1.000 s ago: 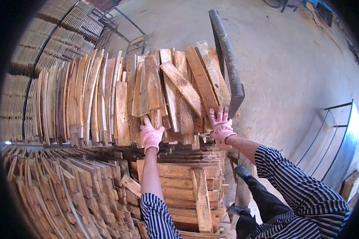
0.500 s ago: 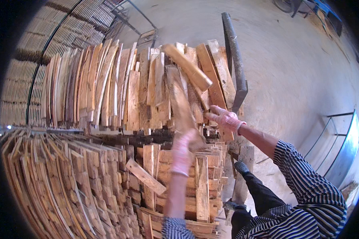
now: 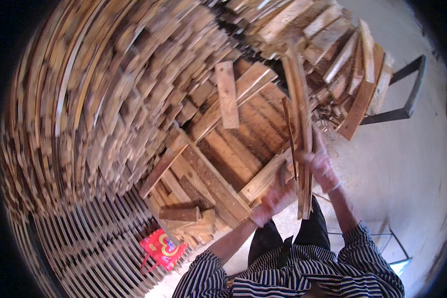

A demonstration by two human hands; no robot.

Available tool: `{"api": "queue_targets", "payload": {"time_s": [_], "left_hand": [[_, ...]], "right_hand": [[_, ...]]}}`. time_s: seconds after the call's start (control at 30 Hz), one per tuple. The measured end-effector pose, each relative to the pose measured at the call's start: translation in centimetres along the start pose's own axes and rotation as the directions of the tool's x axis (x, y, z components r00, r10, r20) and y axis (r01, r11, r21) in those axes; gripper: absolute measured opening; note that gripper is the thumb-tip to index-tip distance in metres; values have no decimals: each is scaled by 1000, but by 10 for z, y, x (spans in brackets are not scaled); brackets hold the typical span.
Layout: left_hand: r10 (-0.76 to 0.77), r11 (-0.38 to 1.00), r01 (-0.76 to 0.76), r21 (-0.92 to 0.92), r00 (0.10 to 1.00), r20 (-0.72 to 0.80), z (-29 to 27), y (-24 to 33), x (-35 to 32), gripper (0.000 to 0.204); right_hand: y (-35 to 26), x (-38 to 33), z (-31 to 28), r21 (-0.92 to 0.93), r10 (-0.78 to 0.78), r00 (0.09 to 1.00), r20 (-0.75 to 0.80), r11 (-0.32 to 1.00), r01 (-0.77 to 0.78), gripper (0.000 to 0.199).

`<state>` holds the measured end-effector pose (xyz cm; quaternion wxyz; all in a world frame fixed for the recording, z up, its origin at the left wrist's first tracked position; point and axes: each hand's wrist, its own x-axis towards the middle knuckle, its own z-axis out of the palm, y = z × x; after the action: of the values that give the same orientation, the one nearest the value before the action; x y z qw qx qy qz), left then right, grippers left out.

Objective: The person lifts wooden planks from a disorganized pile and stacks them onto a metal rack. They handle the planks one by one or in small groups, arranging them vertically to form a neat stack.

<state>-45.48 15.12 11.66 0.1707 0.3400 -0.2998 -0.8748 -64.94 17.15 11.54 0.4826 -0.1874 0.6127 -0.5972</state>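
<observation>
We are clasping long planks (image 3: 303, 124) in right hand (image 3: 323, 169), planks lying just right of crate (image 3: 265, 181), long axis running away from us. Left hand (image 3: 274, 198) is blurring beside crate's near edge, farther from planks; its grip we are failing to tell.

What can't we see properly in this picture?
All in the head view:
- Left hand: motion blur hides whether its fingers touch the held boards.
- Right hand: blur hides its exact finger placement.
- Big wood stack: cut off by the picture's upper edge.
- Red bag-like thing: too small to tell what it is.
</observation>
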Motion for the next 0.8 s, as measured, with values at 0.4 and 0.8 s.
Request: {"api": "queue_targets", "payload": {"time_s": [0.4, 0.8], "left_hand": [[331, 903, -429, -24, 730, -598, -186, 71, -85, 71], [128, 926, -260, -275, 899, -418, -275, 64, -104, 71]], "right_hand": [[53, -40, 213, -748, 273, 932, 238, 664, -3, 103], [121, 42, 271, -957, -90, 976, 196, 199, 210, 86]]}}
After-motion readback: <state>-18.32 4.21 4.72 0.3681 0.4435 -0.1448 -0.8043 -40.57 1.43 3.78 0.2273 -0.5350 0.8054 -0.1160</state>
